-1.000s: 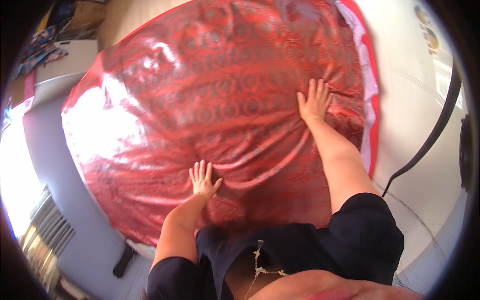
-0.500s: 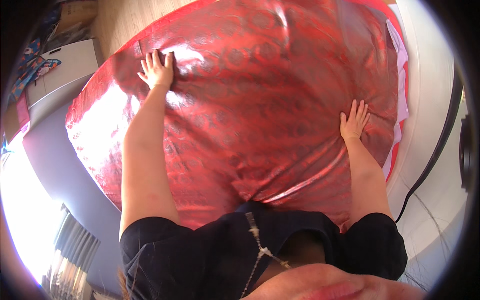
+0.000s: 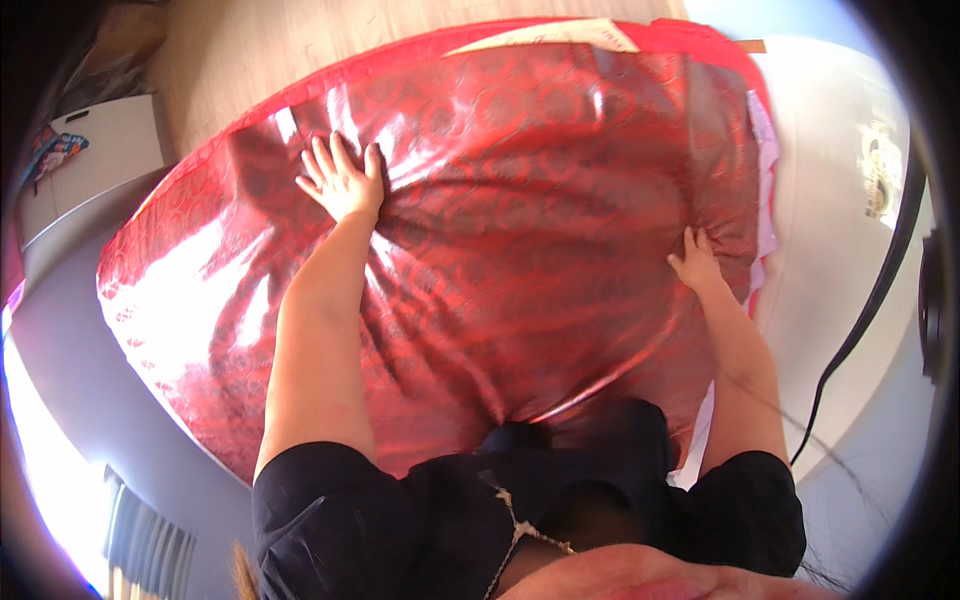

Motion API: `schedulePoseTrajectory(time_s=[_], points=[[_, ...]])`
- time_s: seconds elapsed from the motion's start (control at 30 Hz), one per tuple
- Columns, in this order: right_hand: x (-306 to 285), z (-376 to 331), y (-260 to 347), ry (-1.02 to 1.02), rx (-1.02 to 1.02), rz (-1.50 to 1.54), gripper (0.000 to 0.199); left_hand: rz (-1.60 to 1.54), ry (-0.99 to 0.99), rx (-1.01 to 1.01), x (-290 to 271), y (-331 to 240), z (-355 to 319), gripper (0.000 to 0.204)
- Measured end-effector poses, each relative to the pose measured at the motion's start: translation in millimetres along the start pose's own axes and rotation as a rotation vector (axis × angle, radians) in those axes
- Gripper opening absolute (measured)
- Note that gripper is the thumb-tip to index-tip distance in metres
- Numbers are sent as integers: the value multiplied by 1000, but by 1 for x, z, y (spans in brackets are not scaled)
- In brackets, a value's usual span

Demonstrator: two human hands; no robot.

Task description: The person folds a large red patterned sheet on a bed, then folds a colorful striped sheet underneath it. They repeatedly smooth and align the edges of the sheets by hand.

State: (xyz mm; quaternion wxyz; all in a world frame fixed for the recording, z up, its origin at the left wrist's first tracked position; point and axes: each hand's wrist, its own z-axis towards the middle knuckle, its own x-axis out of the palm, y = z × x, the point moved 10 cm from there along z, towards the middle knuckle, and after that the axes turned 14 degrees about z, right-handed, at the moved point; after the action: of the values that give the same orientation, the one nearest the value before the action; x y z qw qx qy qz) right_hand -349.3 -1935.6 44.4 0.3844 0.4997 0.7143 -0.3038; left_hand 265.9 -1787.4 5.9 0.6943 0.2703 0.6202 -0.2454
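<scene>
A large, shiny red bedspread [image 3: 540,230] with a dark circular pattern lies spread before me, creased around both hands. My left hand [image 3: 345,185] presses flat on its left part, fingers spread and thumb apart; folds fan out from under the palm. Over at the right side, my right hand [image 3: 700,265] rests near a darker folded-looking band of the cloth. Its fingers are bent a little and the thumb stands apart. I cannot see cloth caught between them.
Pale lilac trim [image 3: 766,190] shows along the right edge. A cream piece of material with print [image 3: 560,36] lies at the far edge, beside a wooden floor [image 3: 260,60]. A white cabinet [image 3: 105,145] stands far left. A black cable [image 3: 870,320] hangs at right.
The view has shifted, so the bedspread's far edge now shows. My left hand appears nearer and farther right. The fingers of my right hand have drawn in from stretched to bent.
</scene>
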Motion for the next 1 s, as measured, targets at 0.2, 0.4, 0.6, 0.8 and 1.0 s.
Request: schedulePoseTrajectory(time_s=[0.2, 0.4, 0.6, 0.8, 1.0], points=[[-207, 41, 322, -438, -787, 477, 27, 23, 58, 3, -7, 1, 2, 69], [-142, 168, 550, -330, -1019, 422, 49, -32, 139, 20, 2, -3, 7, 70], [-98, 186, 566, -253, -1035, 359, 58, 2, 269, -37, 2, 6, 6, 71], [-91, 194, 569, -206, -1038, 307, 58, -226, 291, -26, -32, 15, 19, 65], [-95, 192, 570, -253, -1057, 262, 59, -97, 84, -252, -94, 164, 35, 58]])
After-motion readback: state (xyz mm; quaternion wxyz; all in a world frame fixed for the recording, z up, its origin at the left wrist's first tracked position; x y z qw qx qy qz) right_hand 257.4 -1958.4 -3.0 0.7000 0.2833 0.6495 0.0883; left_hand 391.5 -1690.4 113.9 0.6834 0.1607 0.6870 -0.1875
